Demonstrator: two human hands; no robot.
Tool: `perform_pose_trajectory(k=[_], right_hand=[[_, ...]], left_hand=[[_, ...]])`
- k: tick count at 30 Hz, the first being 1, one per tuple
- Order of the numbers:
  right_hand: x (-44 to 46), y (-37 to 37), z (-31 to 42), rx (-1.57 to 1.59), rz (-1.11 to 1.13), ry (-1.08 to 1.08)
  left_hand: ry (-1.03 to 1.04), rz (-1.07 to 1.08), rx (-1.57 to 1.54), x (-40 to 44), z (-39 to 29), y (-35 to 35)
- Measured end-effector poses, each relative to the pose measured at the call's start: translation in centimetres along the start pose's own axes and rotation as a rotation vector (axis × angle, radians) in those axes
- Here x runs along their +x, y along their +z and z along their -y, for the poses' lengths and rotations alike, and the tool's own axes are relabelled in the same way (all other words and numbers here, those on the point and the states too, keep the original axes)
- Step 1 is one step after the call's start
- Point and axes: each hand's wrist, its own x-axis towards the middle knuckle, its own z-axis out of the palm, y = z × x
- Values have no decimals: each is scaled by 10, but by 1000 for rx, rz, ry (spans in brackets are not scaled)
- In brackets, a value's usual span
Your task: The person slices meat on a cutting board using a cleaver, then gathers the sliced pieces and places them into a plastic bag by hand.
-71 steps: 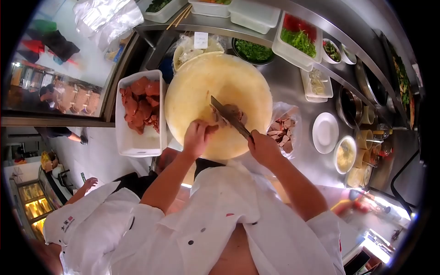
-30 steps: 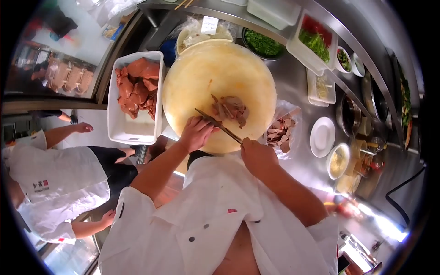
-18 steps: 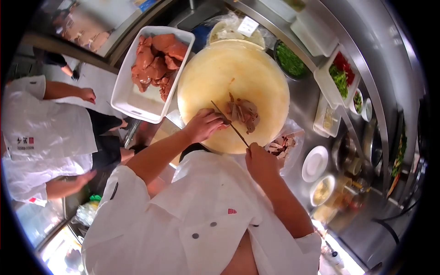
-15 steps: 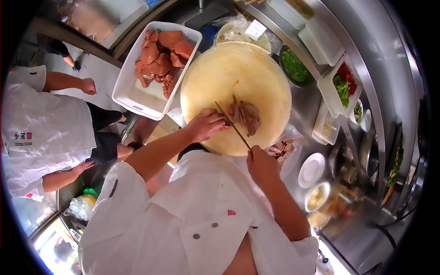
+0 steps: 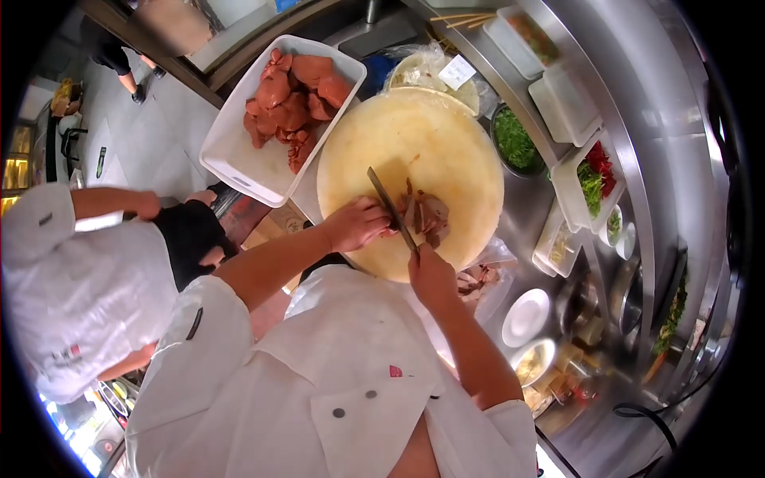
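Note:
On a thick round cutting board (image 5: pixel 398 143) lies a small heap of sliced liver (image 5: pixel 429 217). My right hand (image 5: pixel 433 275) is wrapped round the handle of a knife (image 5: pixel 390 205), seen nearly edge-on, whose blade slants up and left. Left of the blade, my left hand (image 5: pixel 360 224) has its fingers curled and pressed down at the board's near edge. A little dark meat shows at those fingertips, apparently a piece of liver mostly hidden under them. The cut slices lie just right of the blade.
A white tub (image 5: pixel 231 151) of whole livers (image 5: pixel 291 103) stands left of the board. A plastic bag with sliced meat (image 5: pixel 478 279) is at the lower right. Bowls, a white plate (image 5: pixel 526 317) and containers of greens line the right side. A co-worker (image 5: pixel 88 287) is at my left.
The knife has turned steeper and its handle, with my right hand, has shifted left. My left hand stays by the blade. The co-worker has moved lower in view, and the view itself has shifted.

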Motion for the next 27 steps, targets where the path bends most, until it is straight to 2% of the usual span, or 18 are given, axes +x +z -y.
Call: perform_pose_trajectory(k=[3, 6, 8, 13, 20, 24, 27], right_hand=[[-13, -25, 8, -13, 44, 12], [-30, -42, 13, -21, 91, 39], [-28, -45, 16, -27, 107, 47], [-4, 7, -1, -26, 27, 32], [-19, -37, 18, -6, 94, 31], [-3, 0, 11, 3, 49, 41], [-1, 5, 9, 7, 60, 53]], left_hand=[[3, 28, 28, -2, 0, 0], [47, -93, 42, -2, 2, 7], [58, -94, 49, 0, 0, 5], [67, -102, 50, 6, -5, -1], [84, -128, 96, 5, -5, -2], [118, -139, 101, 6, -6, -7], [66, -123, 101, 3, -5, 0]])
